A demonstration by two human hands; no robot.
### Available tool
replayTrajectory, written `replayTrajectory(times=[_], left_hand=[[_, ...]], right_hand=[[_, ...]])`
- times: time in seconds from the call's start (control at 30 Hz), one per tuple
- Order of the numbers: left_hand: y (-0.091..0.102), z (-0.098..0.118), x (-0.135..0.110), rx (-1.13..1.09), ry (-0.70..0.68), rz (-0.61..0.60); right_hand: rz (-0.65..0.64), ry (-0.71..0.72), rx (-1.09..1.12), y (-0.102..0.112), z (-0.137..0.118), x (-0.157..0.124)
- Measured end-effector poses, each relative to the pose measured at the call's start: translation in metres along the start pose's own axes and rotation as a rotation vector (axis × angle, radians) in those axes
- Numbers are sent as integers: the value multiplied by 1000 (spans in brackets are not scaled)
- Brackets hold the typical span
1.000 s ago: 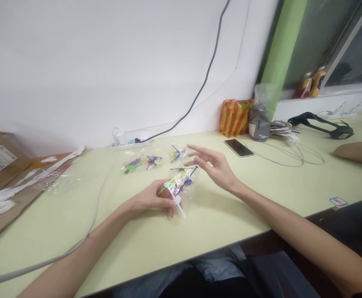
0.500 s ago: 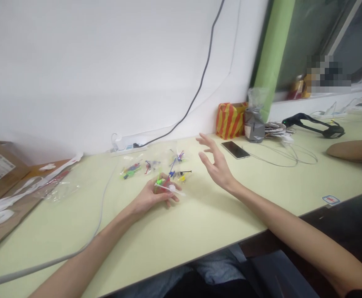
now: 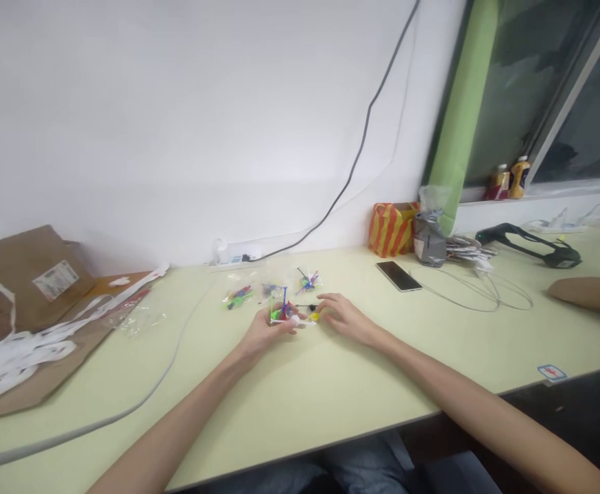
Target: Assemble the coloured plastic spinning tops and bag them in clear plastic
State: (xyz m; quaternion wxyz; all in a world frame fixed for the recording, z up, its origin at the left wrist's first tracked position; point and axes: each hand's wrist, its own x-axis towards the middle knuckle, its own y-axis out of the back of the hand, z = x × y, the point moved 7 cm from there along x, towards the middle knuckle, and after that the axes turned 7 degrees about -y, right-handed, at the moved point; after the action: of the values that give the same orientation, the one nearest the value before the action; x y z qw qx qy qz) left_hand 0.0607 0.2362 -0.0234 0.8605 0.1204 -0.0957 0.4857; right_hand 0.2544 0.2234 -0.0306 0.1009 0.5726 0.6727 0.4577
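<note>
My left hand (image 3: 262, 336) is closed around a small assembly of coloured plastic parts (image 3: 284, 314), with green, blue, red and white pieces sticking out between the fingers. A blue rod on it points upward. To the right, my right hand (image 3: 348, 319) is low over the table, fingers stretched out and apart, by a yellow piece (image 3: 314, 317) and a thin black piece (image 3: 307, 307). Whether its fingertips touch them I cannot tell. Behind the hands lie clear bags of coloured parts, among them a green and red one (image 3: 238, 296) and a blue and red one (image 3: 308, 280).
A phone (image 3: 398, 276), a striped bag (image 3: 393, 230) and a grey pouch (image 3: 430, 240) stand or lie at the back right. A black headset-like frame (image 3: 529, 245) is farther right, near another person's arm (image 3: 588, 295). Brown paper bags (image 3: 32, 274) and a grey cable (image 3: 140, 405) occupy the left.
My right hand has come down and left from above the table toward the small yellow and black pieces. The left hand still holds its parts, the blue rod now more upright. The view has shifted.
</note>
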Motion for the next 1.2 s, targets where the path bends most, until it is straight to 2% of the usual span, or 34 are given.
replayTrajectory(times=[0.23, 0.43, 0.6, 0.77, 1.0, 1.2], left_hand=[[5, -3, -2, 46, 35, 42], [9, -8, -1, 14, 94, 55], [10, -15, 0, -6, 144, 33], [11, -20, 1, -4, 152, -1], [10, -14, 1, 20, 135, -1], [10, -15, 0, 12, 89, 46]], right_hand=[[46, -39, 62, 2, 12, 3], [27, -71, 55, -6, 24, 5], [49, -158, 144, -7, 36, 8], [147, -263, 317, 6, 53, 10], [314, -574, 636, 24, 83, 6], [421, -612, 701, 37, 99, -3]])
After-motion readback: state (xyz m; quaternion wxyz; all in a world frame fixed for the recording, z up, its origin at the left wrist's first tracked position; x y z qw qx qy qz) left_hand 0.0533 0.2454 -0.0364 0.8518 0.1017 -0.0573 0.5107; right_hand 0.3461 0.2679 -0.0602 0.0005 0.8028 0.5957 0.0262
